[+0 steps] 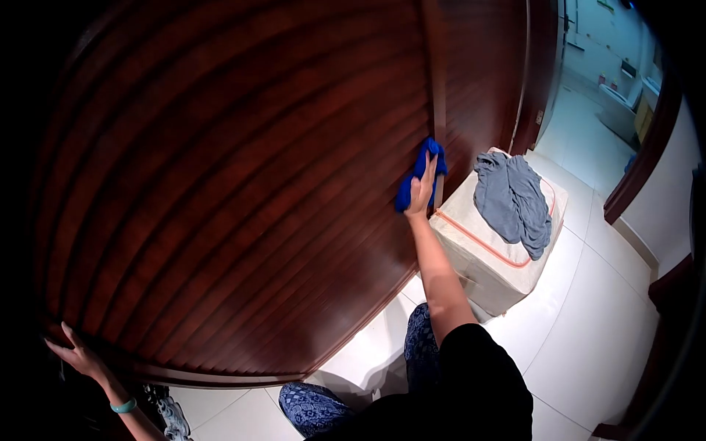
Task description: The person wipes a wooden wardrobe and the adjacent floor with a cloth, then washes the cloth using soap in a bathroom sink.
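Note:
A dark red-brown slatted wooden door (243,184) fills the left and middle of the head view. My right hand (421,192), fingers extended, presses a bunched blue cloth (428,151) against the door's smooth vertical edge strip (438,95). Parts of the cloth show above the fingers and to their left. At the lower left, my left hand (82,359) is by the door's near edge with thumb and fingers apart and nothing in it. Whether it touches the door I cannot tell. A pale green bangle (123,406) circles the left wrist.
Right of the door stands a beige fabric storage box (478,272) with orange piping, a crumpled grey garment (511,202) on its lid. Shoes (173,419) sit at the lower left on the white tiled floor (581,309). A doorway at upper right shows a toilet (618,99).

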`<control>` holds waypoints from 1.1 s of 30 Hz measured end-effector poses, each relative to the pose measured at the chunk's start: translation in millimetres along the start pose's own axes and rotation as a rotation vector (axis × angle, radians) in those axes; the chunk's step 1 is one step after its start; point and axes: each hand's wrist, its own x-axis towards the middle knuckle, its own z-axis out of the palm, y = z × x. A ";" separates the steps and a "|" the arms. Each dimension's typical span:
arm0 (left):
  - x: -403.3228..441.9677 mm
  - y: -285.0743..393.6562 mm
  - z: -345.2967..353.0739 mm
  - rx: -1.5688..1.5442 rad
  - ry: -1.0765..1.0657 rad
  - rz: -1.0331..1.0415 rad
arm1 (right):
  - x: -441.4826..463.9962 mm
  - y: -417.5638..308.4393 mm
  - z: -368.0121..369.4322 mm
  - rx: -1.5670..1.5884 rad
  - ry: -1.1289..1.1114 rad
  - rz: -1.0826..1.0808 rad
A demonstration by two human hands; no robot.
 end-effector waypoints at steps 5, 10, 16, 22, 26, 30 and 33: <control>-0.7 -24.1 1.2 0.046 0.000 -0.009 | -85.2 28.2 -6.2 -0.037 0.062 0.300; 2.0 -25.9 0.1 0.107 -0.017 0.007 | -95.1 13.1 6.9 0.088 0.215 0.622; 0.7 -18.0 0.6 0.127 0.009 -0.038 | -46.5 -74.9 19.9 0.334 0.245 0.686; 2.2 6.0 -3.4 0.079 -0.031 -0.101 | -63.2 -183.0 35.5 0.199 0.004 0.350; 5.4 10.9 -2.6 0.037 -0.007 -0.060 | -140.7 -253.5 47.9 0.264 -0.204 0.106; 6.7 21.8 -4.5 -0.033 -0.025 -0.074 | -214.1 -277.0 48.7 0.319 -0.624 -0.333; 6.3 27.1 -5.5 -0.035 -0.011 -0.089 | -161.5 -252.1 38.6 0.848 -1.066 0.025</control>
